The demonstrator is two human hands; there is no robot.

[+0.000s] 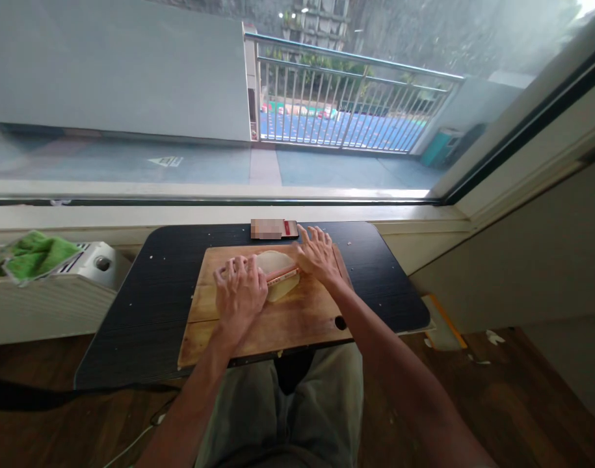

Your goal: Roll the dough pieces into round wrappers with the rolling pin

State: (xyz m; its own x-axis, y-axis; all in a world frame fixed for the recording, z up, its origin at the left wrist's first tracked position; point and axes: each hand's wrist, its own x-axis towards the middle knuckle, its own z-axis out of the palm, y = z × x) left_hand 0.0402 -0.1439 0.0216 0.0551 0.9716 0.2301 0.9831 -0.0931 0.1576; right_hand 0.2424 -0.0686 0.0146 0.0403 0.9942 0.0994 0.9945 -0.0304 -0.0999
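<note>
A flat round of pale dough point(282, 290) lies on a wooden board point(277, 325). Across it, slightly slanted, runs a rolling pin point(283, 275) with small printed marks on its side. My left hand point(241, 285) covers the pin's left end, its fingers bent and closed over it. My right hand point(318, 253) rests over the right end, palm down, with its fingers stretched forward and spread apart. Both ends of the pin are hidden beneath my hands.
The board sits on a black table point(151, 312) with pale specks. A phone point(290, 229) lies behind the board, beside the window sill point(190, 214). Left of the table, a green cloth point(41, 252) lies on a white unit point(48, 299).
</note>
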